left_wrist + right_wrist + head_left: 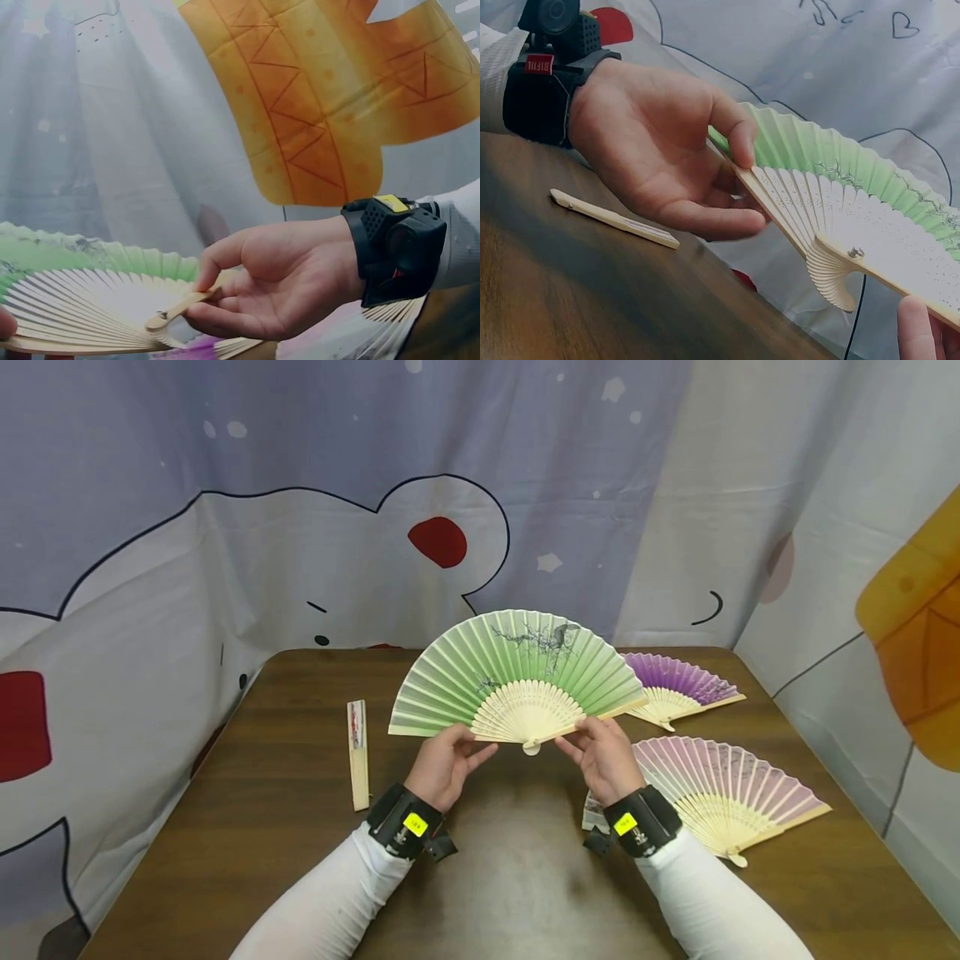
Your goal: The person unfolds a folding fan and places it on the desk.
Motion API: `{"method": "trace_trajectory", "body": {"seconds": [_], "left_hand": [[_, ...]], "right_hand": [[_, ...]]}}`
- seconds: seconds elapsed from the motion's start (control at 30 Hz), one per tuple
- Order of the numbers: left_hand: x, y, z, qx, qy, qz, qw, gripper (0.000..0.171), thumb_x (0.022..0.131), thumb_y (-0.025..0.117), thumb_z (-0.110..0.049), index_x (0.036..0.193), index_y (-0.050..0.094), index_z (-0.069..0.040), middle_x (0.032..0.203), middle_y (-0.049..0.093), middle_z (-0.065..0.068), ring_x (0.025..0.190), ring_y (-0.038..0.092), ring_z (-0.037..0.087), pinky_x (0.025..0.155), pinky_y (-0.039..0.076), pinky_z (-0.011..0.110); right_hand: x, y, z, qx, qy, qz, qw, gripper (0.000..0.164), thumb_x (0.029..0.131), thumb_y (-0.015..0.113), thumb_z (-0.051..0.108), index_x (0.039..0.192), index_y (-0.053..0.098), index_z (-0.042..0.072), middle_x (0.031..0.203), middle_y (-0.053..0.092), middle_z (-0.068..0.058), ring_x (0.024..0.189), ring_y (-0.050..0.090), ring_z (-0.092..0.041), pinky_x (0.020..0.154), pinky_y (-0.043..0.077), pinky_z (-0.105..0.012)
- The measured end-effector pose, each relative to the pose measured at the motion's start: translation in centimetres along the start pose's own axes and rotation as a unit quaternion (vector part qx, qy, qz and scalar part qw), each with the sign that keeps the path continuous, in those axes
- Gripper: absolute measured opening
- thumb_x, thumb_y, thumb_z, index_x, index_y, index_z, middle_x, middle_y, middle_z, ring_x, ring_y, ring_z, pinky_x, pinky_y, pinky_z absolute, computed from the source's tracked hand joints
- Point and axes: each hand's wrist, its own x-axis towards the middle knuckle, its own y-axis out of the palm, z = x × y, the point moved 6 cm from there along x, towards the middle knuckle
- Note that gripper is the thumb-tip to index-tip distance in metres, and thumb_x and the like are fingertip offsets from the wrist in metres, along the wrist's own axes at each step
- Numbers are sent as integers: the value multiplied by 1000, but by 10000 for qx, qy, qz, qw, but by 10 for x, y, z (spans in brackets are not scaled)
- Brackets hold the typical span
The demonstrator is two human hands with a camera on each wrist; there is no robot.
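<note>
Both hands hold a spread green folding fan above the table, its pale slatted ribs toward me and a dark branch-and-bird print on the leaf. My left hand pinches the left outer rib between thumb and fingers, as the right wrist view also shows. On the other side, the right hand grips the right outer rib near the pivot; in the left wrist view its thumb presses on that rib. The rounded pivot end hangs between the hands.
A folded fan lies on the brown table at left. At right lie an open purple fan and, nearer, an open pink fan. Something pale shows partly beside the right wrist. A printed curtain hangs behind.
</note>
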Motion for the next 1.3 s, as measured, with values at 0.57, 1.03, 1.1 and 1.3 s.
{"method": "trace_trajectory", "body": {"seconds": [0.57, 1.03, 1.1, 1.3], "left_hand": [[-6, -57, -63, 2077, 886, -1108, 9678, 23, 96, 57, -3, 112, 41, -2, 113, 57, 16, 95, 64, 19, 81, 58, 32], [17, -78, -82, 6873, 716, -661, 7198, 19, 94, 58, -27, 108, 58, -14, 111, 59, 12, 91, 56, 30, 82, 41, 46], [18, -79, -81, 7223, 716, -603, 6852, 18, 92, 59, -28, 106, 60, -16, 102, 58, 11, 90, 57, 31, 82, 39, 50], [21, -89, -82, 7672, 396, -515, 6382, 23, 95, 57, -30, 112, 62, -16, 98, 59, 13, 91, 57, 34, 82, 38, 54]], "right_hand": [[15, -1, -4, 27, 5, -230, 9997, 10, 99, 44, 0, 105, 40, 8, 99, 58, -5, 87, 63, -18, 90, 56, -34], [39, 18, -25, -245, 207, -361, 9988, 11, 94, 42, -3, 102, 39, 3, 112, 51, -12, 83, 64, -18, 89, 56, -34], [41, 20, -29, -283, 269, -373, 9985, 11, 94, 43, -2, 104, 41, 2, 115, 51, -13, 85, 64, -19, 89, 56, -34], [47, 28, -42, -403, 483, -478, 9969, 13, 93, 43, -3, 105, 41, 4, 119, 50, -14, 88, 62, -21, 87, 57, -33]]}}
